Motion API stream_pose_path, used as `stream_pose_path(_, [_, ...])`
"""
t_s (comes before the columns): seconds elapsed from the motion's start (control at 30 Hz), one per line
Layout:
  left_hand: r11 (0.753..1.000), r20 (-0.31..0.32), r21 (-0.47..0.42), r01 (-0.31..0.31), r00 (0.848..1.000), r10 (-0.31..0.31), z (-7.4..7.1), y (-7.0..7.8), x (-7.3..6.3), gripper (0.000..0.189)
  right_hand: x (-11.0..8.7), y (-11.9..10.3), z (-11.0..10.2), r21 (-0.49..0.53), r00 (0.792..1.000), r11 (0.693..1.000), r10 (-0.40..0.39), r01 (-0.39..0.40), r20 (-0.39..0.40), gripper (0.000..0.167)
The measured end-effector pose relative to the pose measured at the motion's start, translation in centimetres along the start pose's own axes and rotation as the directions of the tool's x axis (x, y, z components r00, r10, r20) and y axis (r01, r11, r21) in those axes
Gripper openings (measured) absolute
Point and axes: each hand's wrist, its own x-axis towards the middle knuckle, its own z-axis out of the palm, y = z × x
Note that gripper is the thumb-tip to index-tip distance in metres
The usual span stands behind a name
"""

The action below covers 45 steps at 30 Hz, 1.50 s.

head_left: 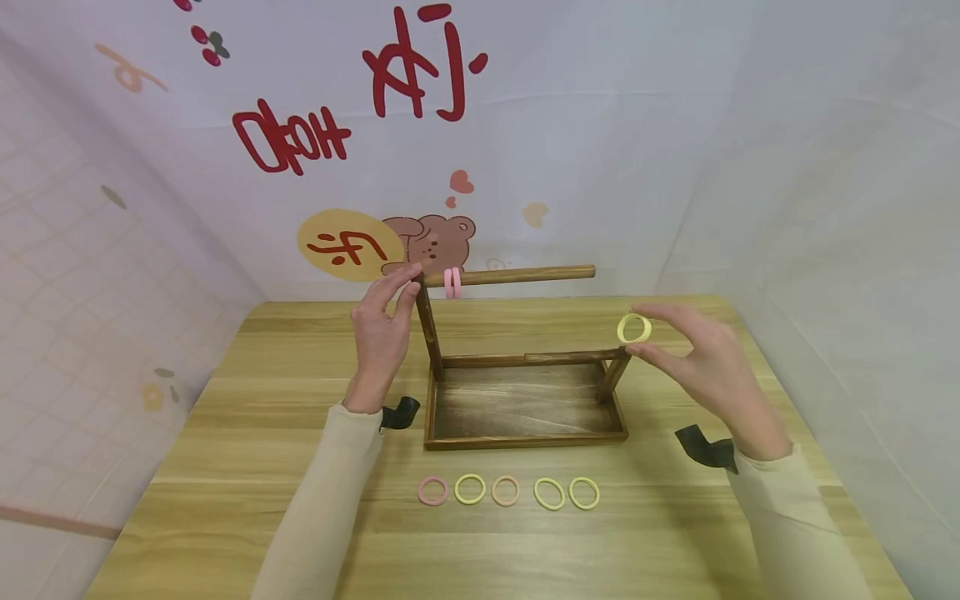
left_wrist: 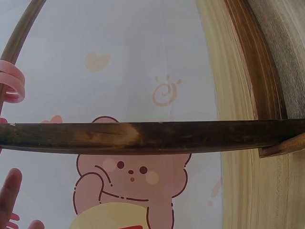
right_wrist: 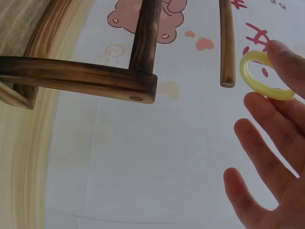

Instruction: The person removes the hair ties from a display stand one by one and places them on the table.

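Observation:
A yellow ring (head_left: 634, 328) is pinched between the thumb and forefinger of my right hand (head_left: 708, 358), right of the wooden stand. In the right wrist view the yellow ring (right_wrist: 259, 76) is near the free end of the rod (right_wrist: 228, 52), and my other fingers are spread. My left hand (head_left: 381, 329) is at the top of the stand's tall post (head_left: 428, 325), with relaxed fingers close beside it. Two pink rings (head_left: 452, 283) hang on the rod (head_left: 532, 273) near that post. The left wrist view shows only fingertips (left_wrist: 10, 193) at its lower left corner.
Several pink, yellow and orange rings (head_left: 506, 491) lie in a row in front of the stand's tray base (head_left: 525, 439). A lower wooden bar (head_left: 570, 357) runs above the tray to a short post (head_left: 613, 379). A printed cloth (head_left: 600, 150) stands behind the table (head_left: 300, 467).

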Motion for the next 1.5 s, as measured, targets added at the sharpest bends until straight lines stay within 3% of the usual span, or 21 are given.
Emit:
stream_pose_path(0.3, [1.0, 0.004, -0.007, 0.007, 1.0, -0.007, -0.2, 0.1, 0.0, 0.026, -1.4, -0.6, -0.3, 0.01, 1.0, 1.0, 0.003, -0.004, 0.029, 0.063])
stream_pose_path(0.77, [1.0, 0.009, -0.001, 0.006, 1.0, -0.006, -0.2, 0.2, 0.0, 0.027, -3.7, -0.6, -0.3, -0.008, 0.987, 0.998, 0.067, -0.067, 0.144, 0.058])
stream_pose_path(1.03, [1.0, 0.002, -0.009, 0.018, 1.0, -0.018, -0.2, 0.4, 0.1, 0.025, -5.4, -0.6, -0.1, -0.031, 0.961, 0.99, 0.138, -0.134, 0.24, 0.051])
stream_pose_path(1.5, [1.0, 0.013, -0.012, 0.026, 1.0, -0.026, -0.2, 0.3, 0.0, 0.026, -7.3, 0.2, 0.5, -0.01, 0.944, 0.992, 0.124, -0.127, 0.306, 0.049])
